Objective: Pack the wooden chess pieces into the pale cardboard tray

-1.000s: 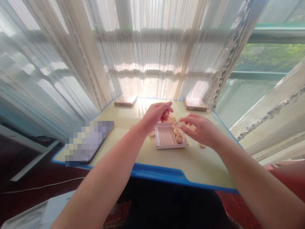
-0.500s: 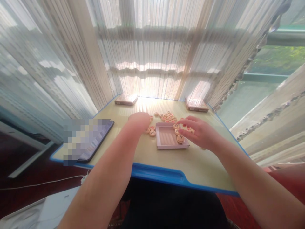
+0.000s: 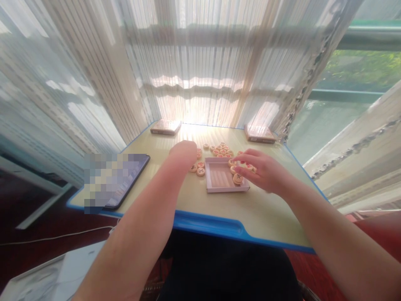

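Observation:
Round wooden xiangqi pieces with red and black characters lie on a pale tabletop (image 3: 175, 196). A shallow white box (image 3: 216, 189) stands in the middle, with a few pieces (image 3: 238, 179) along its right side. Over that side reaches my right hand (image 3: 260, 167), thumb and forefinger apart, their tips at the pieces there. My left hand (image 3: 184, 152) is bent down left of the box; its fingers are hidden behind its back and wrist. Beside it lie several loose pieces (image 3: 201, 171). Behind the box sits a cluster of pieces (image 3: 222, 150), and others show partly under my right hand.
A phone (image 3: 134, 179), partly pixelated, lies at the table's left. Two flat boxes stand at the far corners, one left (image 3: 166, 127) and one right (image 3: 259, 133). The table has a blue rim (image 3: 209, 223). Sheer curtains (image 3: 200, 62) hang behind it.
The view has shifted slightly, so the table sits a little higher. Both hands stay at nearly the same places, and the pieces in the box look unmoved.

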### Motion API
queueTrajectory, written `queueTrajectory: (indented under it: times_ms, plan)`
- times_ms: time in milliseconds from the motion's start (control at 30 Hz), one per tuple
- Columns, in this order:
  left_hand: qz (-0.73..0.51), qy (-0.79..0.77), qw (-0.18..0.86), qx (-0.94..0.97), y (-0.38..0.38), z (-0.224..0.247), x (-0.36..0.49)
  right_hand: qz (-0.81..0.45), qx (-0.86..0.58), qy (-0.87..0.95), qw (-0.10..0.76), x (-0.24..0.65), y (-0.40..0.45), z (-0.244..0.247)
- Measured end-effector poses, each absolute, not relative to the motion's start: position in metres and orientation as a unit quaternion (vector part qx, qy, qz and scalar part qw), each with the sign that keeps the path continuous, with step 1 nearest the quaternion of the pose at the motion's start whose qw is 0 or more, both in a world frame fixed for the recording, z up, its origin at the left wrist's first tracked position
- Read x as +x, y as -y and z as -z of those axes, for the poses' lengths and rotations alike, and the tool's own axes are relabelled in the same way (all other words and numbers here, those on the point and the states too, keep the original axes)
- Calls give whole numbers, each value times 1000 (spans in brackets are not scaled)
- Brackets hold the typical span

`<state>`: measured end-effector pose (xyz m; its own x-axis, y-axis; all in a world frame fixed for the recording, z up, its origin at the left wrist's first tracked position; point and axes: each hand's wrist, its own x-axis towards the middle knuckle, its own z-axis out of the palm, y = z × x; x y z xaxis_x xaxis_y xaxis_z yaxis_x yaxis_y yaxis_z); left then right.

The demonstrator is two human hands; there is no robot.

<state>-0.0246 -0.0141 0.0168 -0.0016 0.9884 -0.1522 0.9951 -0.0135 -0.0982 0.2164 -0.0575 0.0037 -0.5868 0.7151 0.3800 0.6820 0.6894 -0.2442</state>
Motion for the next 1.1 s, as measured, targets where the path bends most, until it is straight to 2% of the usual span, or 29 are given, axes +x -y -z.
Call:
queueTrajectory:
  times_ms: [500, 700, 767, 900, 1000, 1100]
  plan:
    - [59, -700, 66, 709, 17, -20, -26, -27, -388, 891, 234, 218, 57, -4]
    - [-60, -694, 69, 714, 23, -27, -28, -23, -383, 893, 236, 218, 58, -4]
    - [-118, -669, 118, 724, 25, -30, -26, -25, -384, 892, 236, 218, 58, -5]
    - [-227, -586, 292, 721, 27, -28, -15, -37, -395, 886, 241, 215, 60, -5]
    - [-309, -541, 356, 697, 26, -22, -5, -58, -415, 874, 247, 212, 61, -4]
    - [-330, -518, 414, 672, 27, -20, 3, -60, -434, 865, 246, 209, 61, -2]
